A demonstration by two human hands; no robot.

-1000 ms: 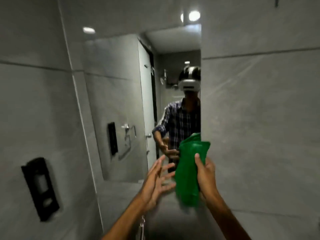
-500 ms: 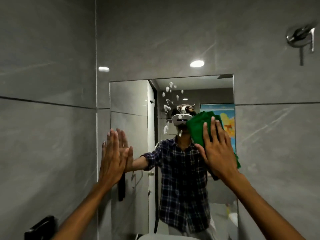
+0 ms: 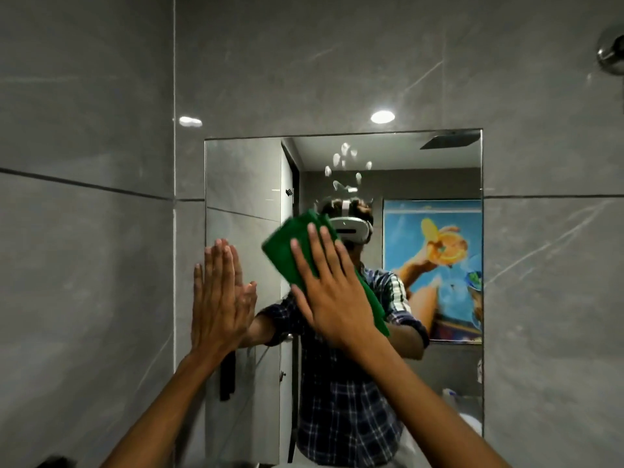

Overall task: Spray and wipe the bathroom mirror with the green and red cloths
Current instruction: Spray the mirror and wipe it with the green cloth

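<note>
Hands are both raised against the wall. Left hand [image 3: 221, 298] is flat and empty, fingers together and extended, palm set at the left edge of the mirror [image 3: 243, 184] where glass meets the grey tiled wall [image 3: 84, 265]; whether it presses on glass or tile cannot be determined. Right hand [image 3: 332, 295] is spread wide, fingers splayed, pinning the folded green cloth [image 3: 285, 246] flat against the glass near the mirror's centre, one end of the cloth trailing below the wrist. Foam droplets [image 3: 344, 170] cling to the glass just above the cloth, unwiped. Further right, a colourful poster [image 3: 435, 265] is reflected. No red cloth or spray bottle is in view. Assessment: the step in hand is the wet wipe with the green cloth, and it appears to be at an early stage. Recommended practice: keep the palm flat so the whole fold bears evenly, carry the pass upward through the droplets before they run, then work in overlapping strokes across to the right edge. The trailing end should be gathered in, as it could drag streaks over cleaned glass.
</note>
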